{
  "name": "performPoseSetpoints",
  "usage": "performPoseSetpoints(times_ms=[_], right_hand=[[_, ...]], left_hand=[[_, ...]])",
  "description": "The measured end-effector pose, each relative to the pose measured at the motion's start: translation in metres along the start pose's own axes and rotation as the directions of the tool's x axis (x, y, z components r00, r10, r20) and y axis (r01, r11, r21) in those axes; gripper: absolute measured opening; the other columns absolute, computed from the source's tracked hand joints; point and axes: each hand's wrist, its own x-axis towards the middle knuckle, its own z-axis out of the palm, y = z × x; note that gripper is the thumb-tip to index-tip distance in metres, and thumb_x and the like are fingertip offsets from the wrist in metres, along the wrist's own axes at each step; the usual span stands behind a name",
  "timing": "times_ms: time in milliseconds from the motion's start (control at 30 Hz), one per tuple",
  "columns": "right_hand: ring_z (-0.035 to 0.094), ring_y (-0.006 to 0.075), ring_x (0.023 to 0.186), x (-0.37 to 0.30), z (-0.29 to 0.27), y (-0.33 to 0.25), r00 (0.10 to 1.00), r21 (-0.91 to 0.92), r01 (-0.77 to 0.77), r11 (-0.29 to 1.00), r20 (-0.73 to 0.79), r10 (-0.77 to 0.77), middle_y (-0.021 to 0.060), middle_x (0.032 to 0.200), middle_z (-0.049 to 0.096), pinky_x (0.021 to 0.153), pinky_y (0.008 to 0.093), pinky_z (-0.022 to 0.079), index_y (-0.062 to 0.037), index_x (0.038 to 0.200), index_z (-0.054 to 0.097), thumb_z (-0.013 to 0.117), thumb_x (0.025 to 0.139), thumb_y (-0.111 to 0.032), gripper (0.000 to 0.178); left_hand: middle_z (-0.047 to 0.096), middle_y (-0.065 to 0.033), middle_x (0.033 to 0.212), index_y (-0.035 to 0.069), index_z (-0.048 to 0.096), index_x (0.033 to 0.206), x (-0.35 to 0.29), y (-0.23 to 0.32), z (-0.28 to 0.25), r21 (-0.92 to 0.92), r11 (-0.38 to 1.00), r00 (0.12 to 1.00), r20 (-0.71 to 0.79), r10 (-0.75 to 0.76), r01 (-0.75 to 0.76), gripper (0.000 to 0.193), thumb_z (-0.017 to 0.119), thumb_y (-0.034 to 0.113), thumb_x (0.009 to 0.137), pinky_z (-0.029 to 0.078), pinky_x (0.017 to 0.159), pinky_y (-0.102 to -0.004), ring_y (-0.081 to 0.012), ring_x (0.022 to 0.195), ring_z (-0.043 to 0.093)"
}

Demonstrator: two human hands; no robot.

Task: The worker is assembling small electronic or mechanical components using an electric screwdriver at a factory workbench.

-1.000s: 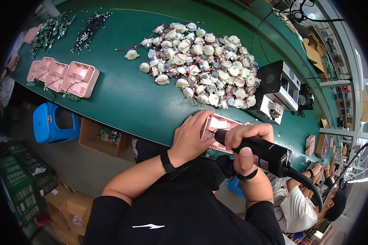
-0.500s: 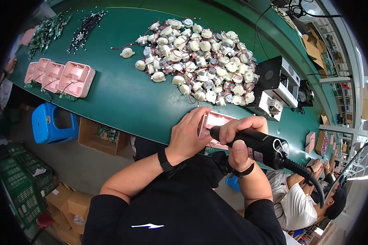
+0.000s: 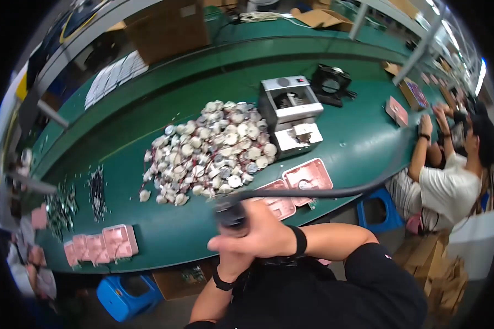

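My right hand [image 3: 266, 233] is wrapped round a black electric screwdriver [image 3: 230, 215], blurred by motion, held above the table's near edge. Its thick black cable runs off to the right. Below and partly behind the right hand lies my left hand [image 3: 236, 264]; its fingers are hidden, so its grip cannot be told. Just beyond my right wrist a pink plastic housing [image 3: 280, 207] rests on the table, partly covered by the hand and cable. Another pink housing [image 3: 308, 174] with a round part inside sits against it.
A heap of white-capped small motors [image 3: 208, 151] with red wires covers the table's middle. Behind the housings stands a boxy grey machine [image 3: 291, 115]. More pink housings [image 3: 118, 241] line the left edge. Blue stools [image 3: 127, 296] stand below; a co-worker [image 3: 450, 186] sits at right.
The view has swung to the right. My right hand has lifted the screwdriver away from the pink housing, and my left hand has come off that housing to beneath the right hand.
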Motion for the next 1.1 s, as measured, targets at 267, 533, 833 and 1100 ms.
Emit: performPoseSetpoints(times_ms=[267, 533, 833, 1100], right_hand=[[0.064, 0.0263, 0.065, -0.044, -0.067, 0.043, 0.864, -0.809, -0.014, 0.588, -0.306, -0.401, 0.0095, 0.074, 0.063, 0.057, 0.036, 0.05, -0.0036, 0.083, 0.058, 0.078, 0.075, -0.033, 0.037], [0.063, 0.028, 0.057, -0.082, -0.082, 0.095, 0.911, -0.894, -0.365, 0.261, -0.401, -0.098, 0.0092, 0.066, 0.062, 0.051, 0.038, 0.05, -0.0046, 0.076, 0.059, 0.068, 0.08, -0.03, 0.027], [0.064, 0.0241, 0.053, -0.12, -0.158, 0.092, 0.847, -0.866, -0.48, 0.139, -0.499, -0.185, 0.0092, 0.058, 0.061, 0.044, 0.0358, 0.048, -0.0067, 0.07, 0.059, 0.06, 0.075, -0.014, 0.009], [0.068, 0.0304, 0.068, -0.109, -0.366, 0.129, 0.789, -0.777, -0.611, -0.15, -0.582, -0.197, 0.0128, 0.068, 0.066, 0.058, 0.0441, 0.053, -0.0089, 0.074, 0.066, 0.061, 0.077, -0.02, 0.013]], left_hand=[[0.052, -0.0007, 0.07, 0.003, 0.052, 0.089, -0.017, -0.018, -0.04, -0.071, 0.949, 0.936, -0.162, -0.314, 0.306, 0.017, 0.068, 0.004, 0.084, 0.043, 0.063, -0.0247, -0.0121, 0.065, 0.053], [0.047, -0.0005, 0.066, 0.006, 0.048, 0.08, -0.009, -0.048, -0.04, -0.242, 0.932, 0.929, -0.187, -0.319, 0.271, 0.018, 0.066, 0.006, 0.086, 0.035, 0.054, -0.0237, -0.0102, 0.056, 0.045], [0.046, -0.0004, 0.063, 0.006, 0.047, 0.079, -0.011, -0.044, -0.035, -0.164, 0.945, 0.917, -0.242, -0.318, 0.284, 0.019, 0.065, 0.007, 0.087, 0.034, 0.052, -0.0242, -0.0101, 0.054, 0.044], [0.046, 0.0003, 0.061, 0.006, 0.049, 0.076, 0.0, -0.043, -0.019, -0.07, 0.947, 0.898, -0.303, -0.32, 0.314, 0.02, 0.066, 0.008, 0.086, 0.033, 0.051, -0.0241, -0.0093, 0.053, 0.044]])
